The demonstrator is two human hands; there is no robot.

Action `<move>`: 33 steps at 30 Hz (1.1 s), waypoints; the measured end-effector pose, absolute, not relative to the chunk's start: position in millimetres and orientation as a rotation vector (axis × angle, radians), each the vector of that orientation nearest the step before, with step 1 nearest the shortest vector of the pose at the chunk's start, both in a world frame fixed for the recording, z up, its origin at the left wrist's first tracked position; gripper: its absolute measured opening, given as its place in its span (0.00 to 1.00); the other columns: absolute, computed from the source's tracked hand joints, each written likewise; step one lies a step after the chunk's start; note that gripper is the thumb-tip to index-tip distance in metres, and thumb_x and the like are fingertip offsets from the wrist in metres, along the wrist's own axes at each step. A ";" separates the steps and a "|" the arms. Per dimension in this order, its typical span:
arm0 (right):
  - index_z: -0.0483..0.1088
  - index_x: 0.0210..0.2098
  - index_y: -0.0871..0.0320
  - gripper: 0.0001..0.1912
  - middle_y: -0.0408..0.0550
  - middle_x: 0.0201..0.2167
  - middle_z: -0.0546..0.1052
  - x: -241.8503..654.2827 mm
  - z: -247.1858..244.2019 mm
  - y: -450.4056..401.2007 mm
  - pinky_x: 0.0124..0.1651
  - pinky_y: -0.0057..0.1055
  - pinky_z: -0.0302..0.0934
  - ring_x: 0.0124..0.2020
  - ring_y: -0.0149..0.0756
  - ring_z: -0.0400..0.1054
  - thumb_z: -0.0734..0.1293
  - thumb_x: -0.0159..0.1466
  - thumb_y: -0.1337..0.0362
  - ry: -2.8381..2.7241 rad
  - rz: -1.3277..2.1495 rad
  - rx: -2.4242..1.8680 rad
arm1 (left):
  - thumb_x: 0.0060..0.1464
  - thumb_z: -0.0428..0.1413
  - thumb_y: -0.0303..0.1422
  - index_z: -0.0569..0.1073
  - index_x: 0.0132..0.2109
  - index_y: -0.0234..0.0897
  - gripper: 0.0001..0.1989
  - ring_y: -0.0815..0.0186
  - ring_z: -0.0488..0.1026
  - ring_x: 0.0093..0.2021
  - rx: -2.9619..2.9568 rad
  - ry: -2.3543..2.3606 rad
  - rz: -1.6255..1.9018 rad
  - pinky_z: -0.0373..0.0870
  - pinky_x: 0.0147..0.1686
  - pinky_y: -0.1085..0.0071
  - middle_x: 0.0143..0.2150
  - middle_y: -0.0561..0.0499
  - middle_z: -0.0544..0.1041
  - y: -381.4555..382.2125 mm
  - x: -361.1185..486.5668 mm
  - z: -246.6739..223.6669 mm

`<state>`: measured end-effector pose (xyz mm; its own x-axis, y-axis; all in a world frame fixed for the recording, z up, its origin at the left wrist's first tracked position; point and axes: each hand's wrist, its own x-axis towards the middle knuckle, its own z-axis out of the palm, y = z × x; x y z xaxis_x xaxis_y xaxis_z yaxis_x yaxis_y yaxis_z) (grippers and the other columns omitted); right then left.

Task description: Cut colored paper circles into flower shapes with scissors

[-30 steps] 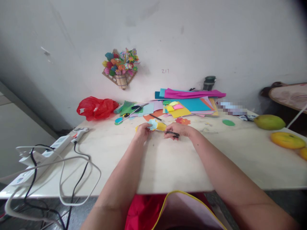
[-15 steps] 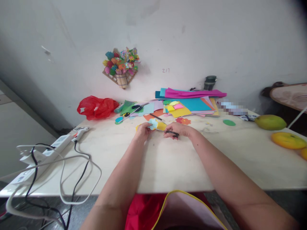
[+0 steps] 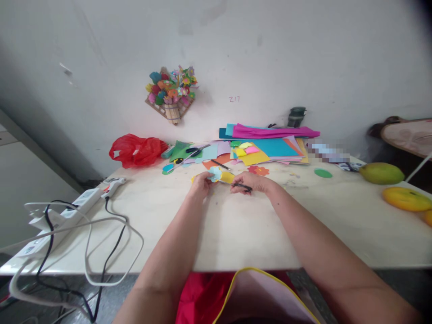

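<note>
My left hand (image 3: 201, 182) is closed on a yellow paper (image 3: 227, 176) with a light-blue flower-shaped paper (image 3: 216, 173) lying over it. In my right hand (image 3: 245, 182) is a pair of scissors (image 3: 243, 186) with dark handles. The blades point left, at the lower edge of the papers near my left fingers. Part of both papers is hidden by my left hand. Just beyond the papers lie a dark pen (image 3: 221, 165) and red and orange flower-shaped cutouts (image 3: 258, 170).
Coloured sheets (image 3: 275, 147) are piled along the wall. Left of them lie a second pair of scissors (image 3: 197, 150) and a red plastic bag (image 3: 137, 150). A power strip (image 3: 72, 215) with loose cables occupies the left side. Mangoes (image 3: 381, 173) and a green oval (image 3: 323, 173) lie right.
Both hands stay in nearly the same place, still holding the papers and the scissors. The whole view has shifted very slightly.
</note>
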<state>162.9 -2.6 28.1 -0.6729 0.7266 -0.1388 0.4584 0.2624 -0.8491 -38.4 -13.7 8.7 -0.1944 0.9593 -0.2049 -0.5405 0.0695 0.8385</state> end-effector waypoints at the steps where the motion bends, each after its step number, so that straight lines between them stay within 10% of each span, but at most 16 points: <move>1: 0.72 0.29 0.61 0.19 0.38 0.13 0.65 162.9 27.6 -2.1 0.17 0.22 0.52 0.14 0.24 0.57 0.72 0.48 0.51 -2.256 1.367 -1.090 | 0.36 0.55 0.20 0.70 0.27 0.32 0.06 0.68 0.70 0.22 0.557 1.016 1.489 0.74 0.25 0.69 0.23 0.51 0.73 -13.9 -38.2 8.8; 33: 0.71 0.33 0.62 0.16 0.40 0.15 0.69 191.7 42.7 -2.6 0.17 0.23 0.52 0.15 0.25 0.61 0.70 0.51 0.56 -2.344 1.545 -1.029 | 0.38 0.54 0.21 0.70 0.30 0.32 0.08 0.68 0.73 0.26 0.507 0.921 1.637 0.73 0.30 0.70 0.27 0.49 0.75 -13.9 -47.7 10.9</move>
<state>191.7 -2.6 42.7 -0.7529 0.6148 -0.2351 0.4585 0.2336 -0.8575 -47.7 -13.9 10.9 -0.2728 0.9516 -0.1414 -0.6149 -0.0595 0.7864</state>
